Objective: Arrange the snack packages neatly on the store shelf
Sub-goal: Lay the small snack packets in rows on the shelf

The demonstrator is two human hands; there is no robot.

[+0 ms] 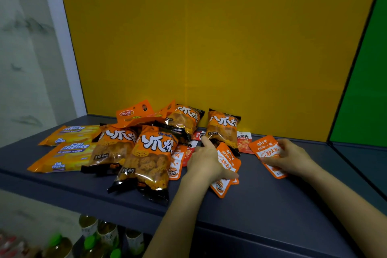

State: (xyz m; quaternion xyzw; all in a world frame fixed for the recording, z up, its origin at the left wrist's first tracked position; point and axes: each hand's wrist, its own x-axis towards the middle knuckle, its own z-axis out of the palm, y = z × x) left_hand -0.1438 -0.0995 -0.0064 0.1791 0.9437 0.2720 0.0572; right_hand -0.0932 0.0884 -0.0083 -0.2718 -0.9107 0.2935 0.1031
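**Sorted sachets beside a shaky heap**

Took the upright crinkly orange-and-black snack bag (224, 128), leaning on the yellow back panel (230, 48), as the marker. Found the left hand (206, 160) directly in front of it, palm down, index finger straight toward its lower left corner, thumb spread across a small flat orange foil sachet (227, 163); read that as pressing, with no clear pinch visible. Found the right hand (292, 157) to the right of the marker bag, fingers curled round the edge of a second orange foil sachet (265, 150), thumb on its face; could not tell whether lifted clear of the dark blue-grey shelf board (261, 205). Noted small red-and-white sachets (244, 142) tucked at the marker bag's foot, three more orange-and-black bags (146, 159) tumbled over one another to its left, and two long yellow-orange wafer packs (62, 157) farthest left of it.

Judged the task barely begun, with nothing yet in rows. Feared three slips: toppling the marker bag forward by dragging out sachets wedged at its foot; nudging the heap's front bag, lying close to the board's front lip, off onto the bottles (104, 234) below with a careless left forearm; losing the slick foil from a one-edged grip on the right.
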